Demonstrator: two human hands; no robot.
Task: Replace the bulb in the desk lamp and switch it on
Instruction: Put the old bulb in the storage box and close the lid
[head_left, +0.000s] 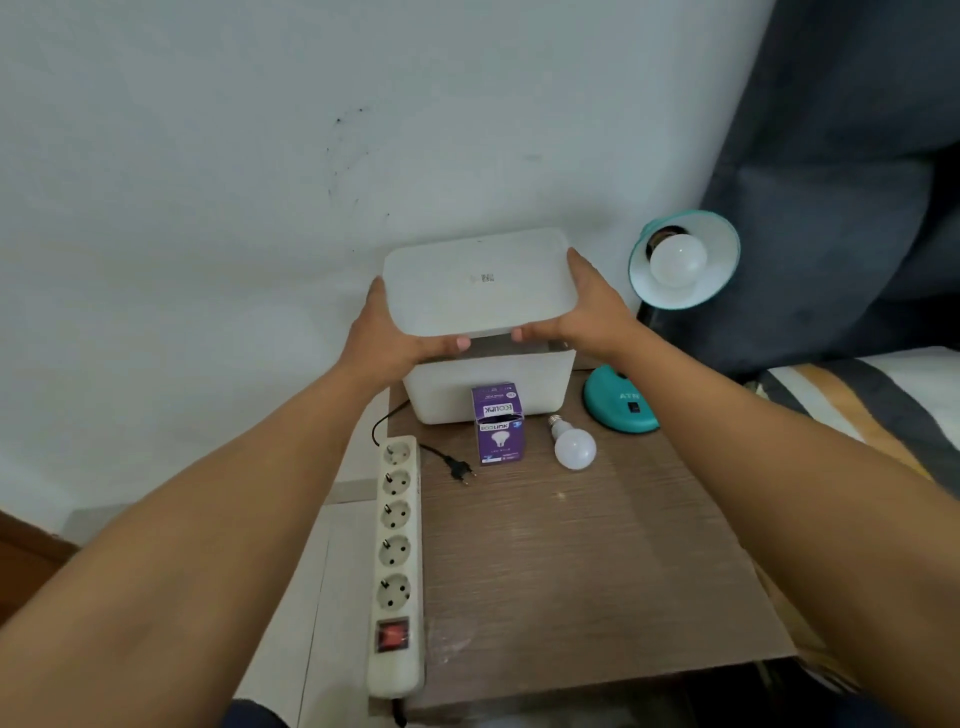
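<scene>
A teal desk lamp stands at the table's back right, its base (618, 402) on the wood and its shade (717, 260) tilted toward me with a white bulb (678, 260) in the socket. A loose white bulb (574, 447) lies on the table beside a purple bulb carton (498, 426). The lamp's black plug (461, 472) lies unplugged next to a white power strip (397, 561). My left hand (387, 338) and right hand (587, 306) hold a white lid (480, 283) by its two ends, lifted just above a white box (488, 387).
The small wooden table (571, 571) stands against a white wall. The power strip runs along its left edge, with a red switch (392, 635) near me. A dark curtain (831, 182) and a striped bed cover (883, 395) are at the right.
</scene>
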